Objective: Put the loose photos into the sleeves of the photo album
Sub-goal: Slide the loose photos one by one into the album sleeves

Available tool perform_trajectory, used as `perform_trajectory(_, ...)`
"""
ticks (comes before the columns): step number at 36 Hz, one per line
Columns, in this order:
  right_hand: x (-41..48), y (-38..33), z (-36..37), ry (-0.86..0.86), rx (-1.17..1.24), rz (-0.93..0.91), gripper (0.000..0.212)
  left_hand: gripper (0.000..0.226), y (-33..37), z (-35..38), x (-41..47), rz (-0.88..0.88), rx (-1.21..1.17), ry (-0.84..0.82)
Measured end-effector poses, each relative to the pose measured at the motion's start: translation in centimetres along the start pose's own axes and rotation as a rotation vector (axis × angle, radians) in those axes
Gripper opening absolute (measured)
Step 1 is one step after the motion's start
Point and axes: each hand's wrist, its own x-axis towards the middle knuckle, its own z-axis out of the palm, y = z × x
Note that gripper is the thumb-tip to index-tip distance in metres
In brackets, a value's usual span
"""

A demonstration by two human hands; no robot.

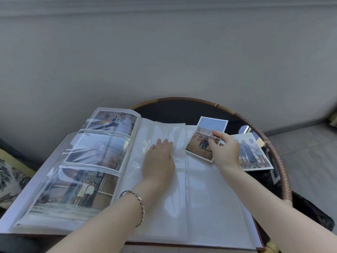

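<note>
Where a grey wall (164,61) backs the round, rattan-rimmed dark table (280,161), the open photo album (125,161) shows three glossy filled sleeves (96,148) on its left page. The left hand (159,161) lies flat, fingers straight, on the crinkled empty right page (209,194); the right hand (226,152) pinches a white-bordered photo (201,141) at that page's edge, near another loose print (255,156).

Your album (200,198) lies open on plain white pages, and the photo (202,141) at its far right edge has a white border, pale blue sky and brown ground. Under the album, the table (286,179) is black-topped with a brown woven rim. Left of the album a cushion (11,178) carries a dark leaf print edged in yellow.
</note>
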Motion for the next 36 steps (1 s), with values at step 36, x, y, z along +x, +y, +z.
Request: perform_trajectory(36,0.5,0.3,-2.2,-0.055,0.001,0.038,0.025,0.039,1.6,1.2,0.8,-0.138,-0.012,0.152)
